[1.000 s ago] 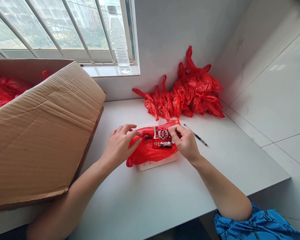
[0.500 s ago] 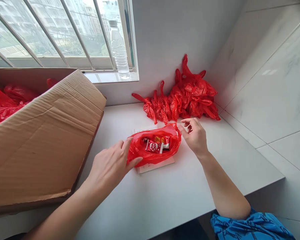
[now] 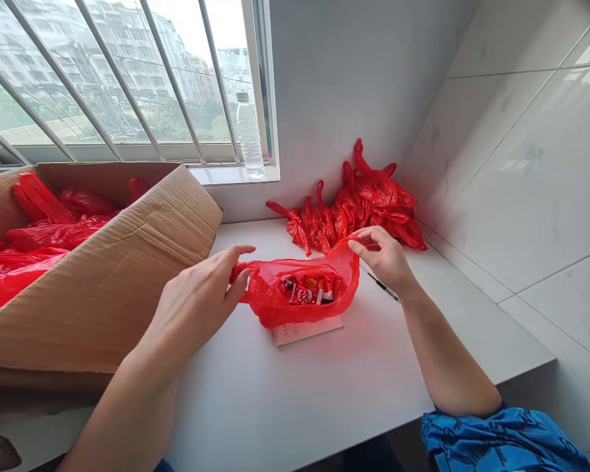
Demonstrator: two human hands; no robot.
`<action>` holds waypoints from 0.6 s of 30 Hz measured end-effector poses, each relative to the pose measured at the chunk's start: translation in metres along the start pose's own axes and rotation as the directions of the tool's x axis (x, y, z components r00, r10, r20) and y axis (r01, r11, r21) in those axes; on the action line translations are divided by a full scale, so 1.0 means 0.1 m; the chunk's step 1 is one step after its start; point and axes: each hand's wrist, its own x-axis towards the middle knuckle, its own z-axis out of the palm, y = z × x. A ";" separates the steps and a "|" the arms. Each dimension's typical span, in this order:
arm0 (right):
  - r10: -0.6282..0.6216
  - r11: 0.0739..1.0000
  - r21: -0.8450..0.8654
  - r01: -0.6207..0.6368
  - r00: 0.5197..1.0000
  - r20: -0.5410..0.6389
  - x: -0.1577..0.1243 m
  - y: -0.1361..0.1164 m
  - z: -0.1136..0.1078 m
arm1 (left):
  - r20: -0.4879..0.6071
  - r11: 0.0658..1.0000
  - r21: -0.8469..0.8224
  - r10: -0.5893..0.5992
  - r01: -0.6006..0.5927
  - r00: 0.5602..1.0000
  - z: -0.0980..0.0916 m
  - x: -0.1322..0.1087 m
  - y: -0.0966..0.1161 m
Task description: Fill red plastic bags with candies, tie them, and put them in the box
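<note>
Thin red plastic carrier bag [image 3: 299,316] lying lengthwise between both hands
Left hand [image 3: 196,303] and right hand [image 3: 384,260] each pinch an end, fingers closed on it.

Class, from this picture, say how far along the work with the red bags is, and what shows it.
Done, it seems: the bunched red bags against the wall. In hand: an open red bag holding small packets, its rim pinched by the right hand, the left hand at its other end. Apparently left: the further red bags in the cardboard box.
</note>
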 end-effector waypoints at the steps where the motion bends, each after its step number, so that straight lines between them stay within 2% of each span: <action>1: -0.018 0.999 0.027 0.018 1.000 0.014 0.05 -0.07 -0.01 | -0.033 0.999 -0.042 0.004 -0.005 0.999 -0.03 0.02 -0.01; 4: -0.067 0.996 0.068 0.061 0.993 0.097 0.15 -0.32 -0.08 | -0.072 0.988 -0.144 0.044 -0.055 0.996 -0.09 0.08 -0.07; 7: -0.118 0.993 0.026 0.115 0.970 0.211 0.16 -0.52 -0.17 | -0.040 0.980 -0.163 0.105 -0.111 0.994 -0.10 0.08 -0.18; 10: -0.154 0.985 -0.031 0.172 0.937 0.313 0.13 -0.61 -0.25 | -0.004 0.973 -0.163 0.162 -0.161 0.987 -0.12 0.04 -0.27; 12: -0.152 0.980 -0.067 0.189 0.919 0.363 0.12 -0.62 -0.28 | -0.037 0.967 -0.162 0.192 -0.195 0.981 -0.14 0.02 -0.30; 14: -0.144 0.977 -0.090 0.192 0.912 0.385 0.11 -0.60 -0.31 | -0.101 0.957 -0.158 0.228 -0.242 0.968 -0.15 0.02 -0.29; 18: -0.125 0.984 -0.074 0.160 0.928 0.350 0.11 -0.59 -0.34 | -0.204 0.916 -0.166 0.331 -0.366 0.921 -0.15 0.07 -0.23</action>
